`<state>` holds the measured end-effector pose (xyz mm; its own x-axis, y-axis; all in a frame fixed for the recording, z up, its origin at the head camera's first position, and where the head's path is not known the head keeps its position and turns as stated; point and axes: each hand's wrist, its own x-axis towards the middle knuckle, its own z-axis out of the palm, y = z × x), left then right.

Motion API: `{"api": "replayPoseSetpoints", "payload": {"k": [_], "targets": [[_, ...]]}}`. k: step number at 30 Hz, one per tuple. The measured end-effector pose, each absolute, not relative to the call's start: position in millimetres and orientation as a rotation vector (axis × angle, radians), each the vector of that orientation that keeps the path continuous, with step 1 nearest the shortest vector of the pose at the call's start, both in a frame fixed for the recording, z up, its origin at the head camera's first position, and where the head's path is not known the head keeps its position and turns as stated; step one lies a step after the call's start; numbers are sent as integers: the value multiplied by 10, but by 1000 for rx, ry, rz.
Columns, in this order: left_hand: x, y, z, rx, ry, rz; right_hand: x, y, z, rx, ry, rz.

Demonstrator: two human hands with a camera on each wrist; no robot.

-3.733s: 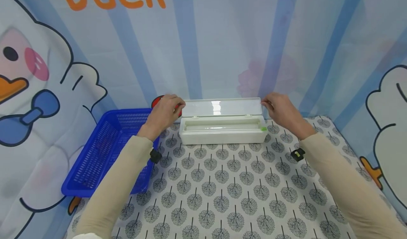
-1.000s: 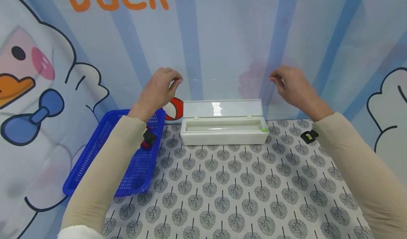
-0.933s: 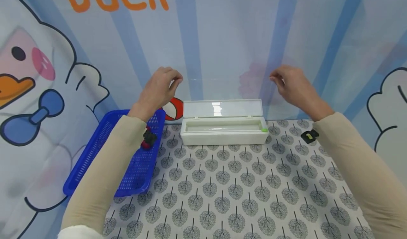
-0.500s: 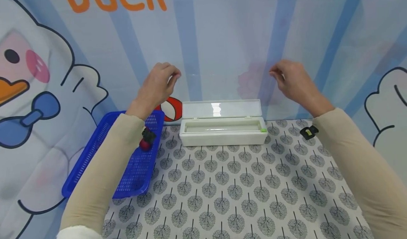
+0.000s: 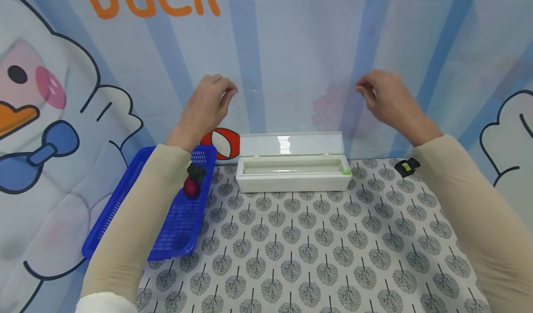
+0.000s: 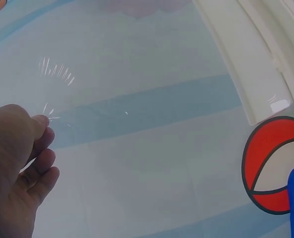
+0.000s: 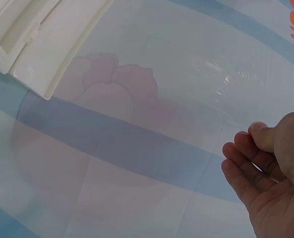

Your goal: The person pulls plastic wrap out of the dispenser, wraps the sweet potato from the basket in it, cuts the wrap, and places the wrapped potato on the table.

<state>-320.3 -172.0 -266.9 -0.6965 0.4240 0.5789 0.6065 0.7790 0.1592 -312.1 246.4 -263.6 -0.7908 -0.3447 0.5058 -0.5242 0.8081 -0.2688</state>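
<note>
My left hand (image 5: pixel 207 102) and right hand (image 5: pixel 385 95) are raised in front of the backdrop, above and to either side of a long white cling film dispenser (image 5: pixel 293 182). Each hand pinches an edge of a clear sheet of cling film (image 5: pixel 251 90) between thumb and fingertips. The sheet is nearly invisible; glints and small creases on the cling film (image 6: pixel 57 74) show near the left thumb, and similar ones on the cling film (image 7: pixel 244 75) near the right. The dispenser's lid (image 5: pixel 266 145) stands raised at the back, and a green tab (image 5: pixel 346 172) sits at its right end.
A blue plastic basket (image 5: pixel 183 232) stands on the left, partly hidden by my left sleeve. Inside lies a dark red round thing (image 5: pixel 191 189). A tree-patterned cloth (image 5: pixel 291 248) covers the table, and a striped duck-print backdrop (image 5: pixel 291 49) hangs behind.
Both hands have risen from the dispenser's lid ends to well above it. Over the last second they have lifted a little higher, the cling film stretched between them. The dispenser has stayed put.
</note>
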Motion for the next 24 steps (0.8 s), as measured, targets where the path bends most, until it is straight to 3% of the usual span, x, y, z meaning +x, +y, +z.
{"api": "replayPoseSetpoints", "payload": {"k": [24], "targets": [[-3088,-1751,-2576,-776,-2398,-458,-2959,2456,-2486,678,-2545,494]]}}
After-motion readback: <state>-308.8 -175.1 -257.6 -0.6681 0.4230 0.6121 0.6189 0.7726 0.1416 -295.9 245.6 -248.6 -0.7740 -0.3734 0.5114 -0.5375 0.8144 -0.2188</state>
